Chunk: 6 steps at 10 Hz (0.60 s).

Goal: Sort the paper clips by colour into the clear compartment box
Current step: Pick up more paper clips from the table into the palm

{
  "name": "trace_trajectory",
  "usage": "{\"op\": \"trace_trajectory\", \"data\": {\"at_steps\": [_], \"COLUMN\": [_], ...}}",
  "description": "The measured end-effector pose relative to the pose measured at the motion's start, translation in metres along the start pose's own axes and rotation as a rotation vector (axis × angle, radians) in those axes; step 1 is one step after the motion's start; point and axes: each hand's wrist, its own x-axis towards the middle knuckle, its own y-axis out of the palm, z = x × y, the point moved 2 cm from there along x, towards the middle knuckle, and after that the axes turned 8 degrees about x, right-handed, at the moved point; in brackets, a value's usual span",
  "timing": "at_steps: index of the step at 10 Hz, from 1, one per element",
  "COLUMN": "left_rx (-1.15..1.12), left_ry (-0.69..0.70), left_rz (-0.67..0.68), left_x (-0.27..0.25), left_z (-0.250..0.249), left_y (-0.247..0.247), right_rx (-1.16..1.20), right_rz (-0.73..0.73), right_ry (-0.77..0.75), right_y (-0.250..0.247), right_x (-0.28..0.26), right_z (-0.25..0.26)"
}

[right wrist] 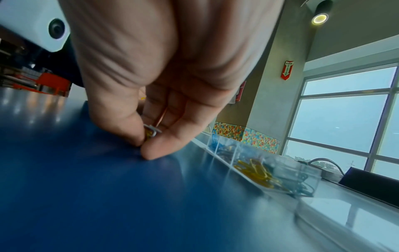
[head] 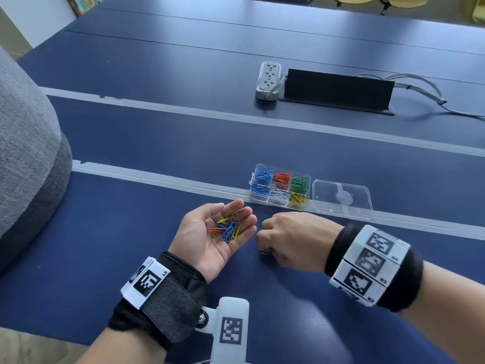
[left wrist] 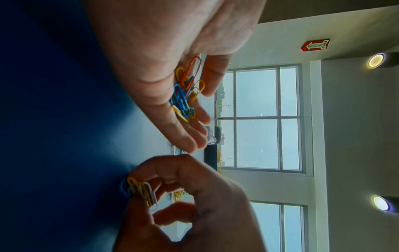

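My left hand (head: 220, 232) lies palm up over the blue table, fingers relaxed, cradling a loose pile of paper clips (head: 227, 228) in blue, yellow and red, also seen in the left wrist view as the pile of clips (left wrist: 185, 95). Just to its right my right hand (head: 286, 240) curls down at the tabletop and pinches a small bunch of clips (left wrist: 142, 192), yellow with a white one; their tip shows under the hand as the pinched clips (head: 267, 250). Beyond both hands sits the clear compartment box (head: 280, 189) with blue, red, green, white and yellow clips sorted in its cells.
The box's clear lid (head: 342, 198) lies open to the right of it, on a grey tape line (head: 157, 177). Farther back stand a white power strip (head: 269, 80) and a black cable cover (head: 337, 90) with cables. A grey cushion (head: 26, 153) fills the left edge.
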Motion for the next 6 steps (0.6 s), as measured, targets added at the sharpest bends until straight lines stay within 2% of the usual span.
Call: {"op": "trace_trajectory", "data": {"at_steps": [2, 4, 6], "left_rx": [-0.006, -0.009, 0.0], "left_ry": [0.013, 0.013, -0.005], "left_rz": [-0.02, -0.028, -0.028], "left_x": [0.0002, -0.0011, -0.0013], "left_z": [-0.0036, -0.0057, -0.002], "left_y": [-0.0017, -0.0035, -0.0027], "right_rx": [-0.008, 0.09, 0.224], "right_rz": [-0.007, -0.011, -0.079], "right_ry": [0.078, 0.13, 0.148], "right_y": [0.0005, -0.0015, -0.0079], "right_x": [0.0081, 0.0066, 0.0035], "right_z": [0.0024, 0.0039, -0.0043]}}
